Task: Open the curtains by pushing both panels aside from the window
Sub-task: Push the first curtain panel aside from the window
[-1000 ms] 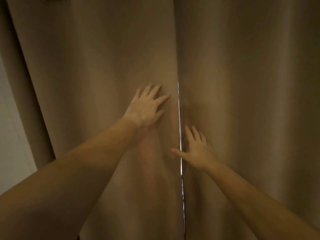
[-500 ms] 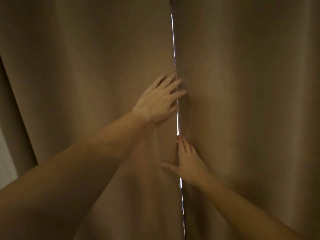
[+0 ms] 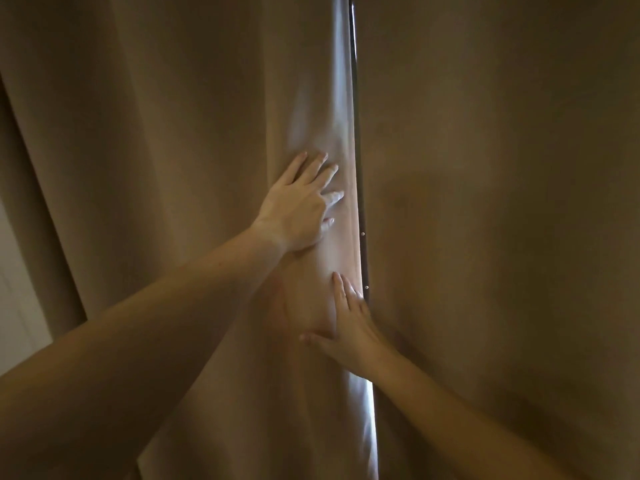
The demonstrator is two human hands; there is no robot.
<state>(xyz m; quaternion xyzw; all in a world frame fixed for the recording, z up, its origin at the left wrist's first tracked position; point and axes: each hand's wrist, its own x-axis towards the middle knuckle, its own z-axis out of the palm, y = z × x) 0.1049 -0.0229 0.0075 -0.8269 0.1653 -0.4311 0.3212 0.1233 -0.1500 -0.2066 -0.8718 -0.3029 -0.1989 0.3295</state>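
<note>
Two tan curtain panels fill the view, the left panel [image 3: 156, 168] and the right panel [image 3: 502, 202], meeting at a narrow bright gap [image 3: 356, 133] near the middle. My left hand [image 3: 299, 206] lies flat with fingers spread on the left panel's inner edge, where daylight washes over the cloth. Lower down, my right hand [image 3: 349, 327] is at the gap with its fingers reaching into the seam against the right panel's edge and its thumb stretched left. Neither hand grips any cloth. A dark window frame strip with small screws shows in the gap.
A pale wall [image 3: 17, 306] shows at the far left beside the left panel's outer fold. Curtain cloth covers everything else ahead.
The gap between the panels has widened and more light falls on the left panel's edge. My right hand has slid its fingers into the seam; my left hand stays pressed near the edge.
</note>
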